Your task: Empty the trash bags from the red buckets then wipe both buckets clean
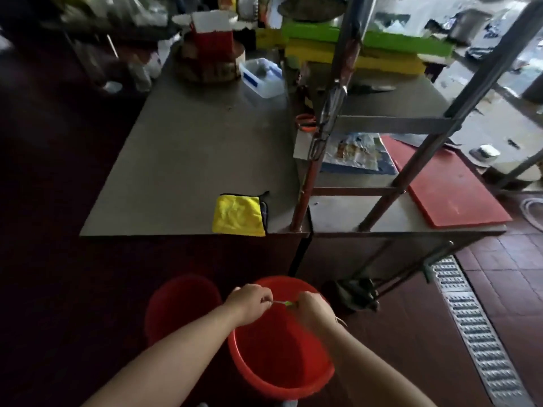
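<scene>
Two red buckets stand on the floor in front of me. The nearer red bucket (279, 362) is lit and seems lined with a red bag. The other red bucket (182, 304) sits to its left in shadow. Over the nearer bucket's far rim, my left hand (249, 301) and my right hand (313, 308) each pinch one end of a thin greenish strip (283, 303) stretched between them. A yellow cloth (238, 215) with a black edge lies folded at the front edge of the steel table (188, 160).
A metal shelf frame (390, 124) stands on a second table at right, beside a red cutting board (449, 186). A floor drain grate (476, 327) runs along the tiled floor. Boxes and containers crowd the table's far end. A dark wheeled base (355, 292) sits right of the buckets.
</scene>
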